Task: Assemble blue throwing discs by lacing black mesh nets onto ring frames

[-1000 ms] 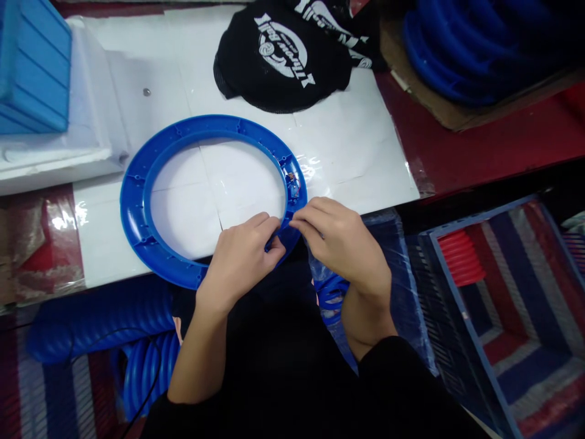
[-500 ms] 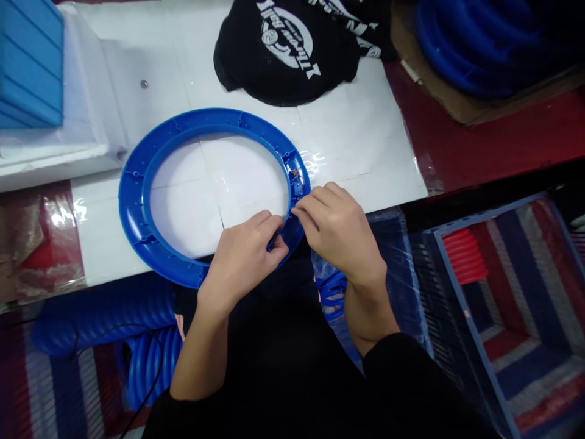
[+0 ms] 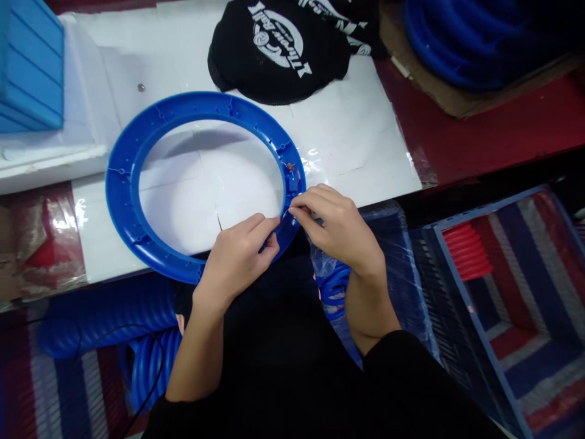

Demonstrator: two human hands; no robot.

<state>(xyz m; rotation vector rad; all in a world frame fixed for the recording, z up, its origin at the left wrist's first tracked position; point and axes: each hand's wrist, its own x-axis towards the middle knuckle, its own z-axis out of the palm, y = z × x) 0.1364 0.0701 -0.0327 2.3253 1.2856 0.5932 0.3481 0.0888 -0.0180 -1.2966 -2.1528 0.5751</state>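
A blue plastic ring (image 3: 119,195) with ribs and small posts lies hollow side up on the white table cover, its near edge overhanging the front. In its right side sits a small electronic part (image 3: 291,167) with thin red wires. Over the ring's near right part, my left hand (image 3: 242,253) is closed in a pinch; what its fingers hold is hidden. Just right of it, my right hand (image 3: 340,225) pinches the end of a thin, wire-like strand (image 3: 285,213), which runs toward the left fingertips.
Black printed fabric (image 3: 278,52) lies at the back. A blue bin (image 3: 31,67) stands on white foam (image 3: 91,122) at left. More blue rings (image 3: 448,49) fill a carton at right. Below are a lined crate (image 3: 479,329) with a red coil (image 3: 467,250) and blue ribbed tubing (image 3: 109,311).
The ring has shifted slightly left and tilted up a little at its far side. The fingertips of both hands have come closer together, and a strand shows between them.
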